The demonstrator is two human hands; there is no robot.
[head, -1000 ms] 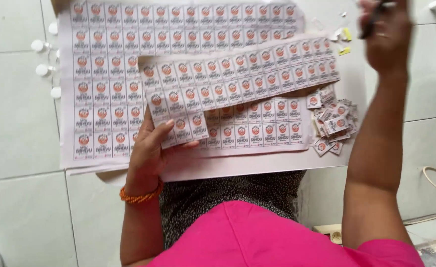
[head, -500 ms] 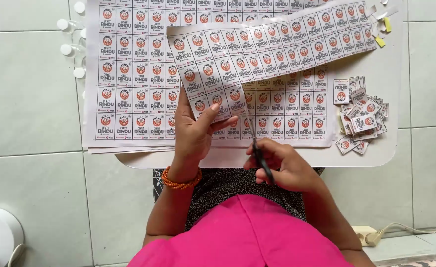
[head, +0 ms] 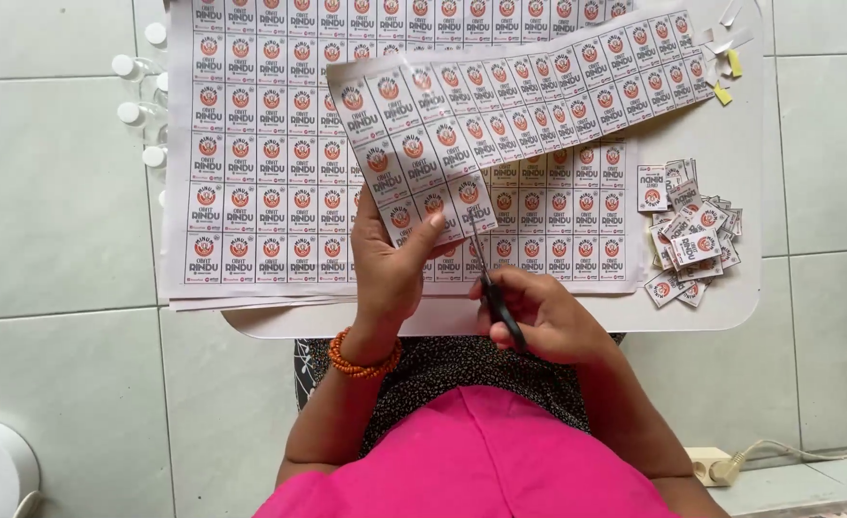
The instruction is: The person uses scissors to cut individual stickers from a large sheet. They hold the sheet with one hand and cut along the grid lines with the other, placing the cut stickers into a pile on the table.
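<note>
the left hand [head: 390, 264] pinches the near end of a loose strip of labels [head: 500, 105], thumb on top at its lower corner, and lifts that strip above the full sheets beneath it; a band of orange beads [head: 361, 357] sits on the wrist. the right hand [head: 543, 312] is clenched around the dark handles of a pair of scissors [head: 490, 288], whose blades point up and away from the body and meet the strip's near edge just beside the left thumb. the strip runs off slantwise to the upper right, its far end near some yellow and white scraps [head: 726, 67]. under it lies a stack of label sheets [head: 250, 153] whose left edge overhangs the white tray [head: 750, 192] onto the floor tiles. right of the sheets, well apart from both hands, a pile of cut labels [head: 692, 235] sits on the tray close to its right rim. a bare band of tray lies between the sheets' near edge and the person's lap. small white caps [head: 131, 91] lie beside the sheets' left edge, and a plug strip [head: 711, 467] rests on the floor at lower right
</note>
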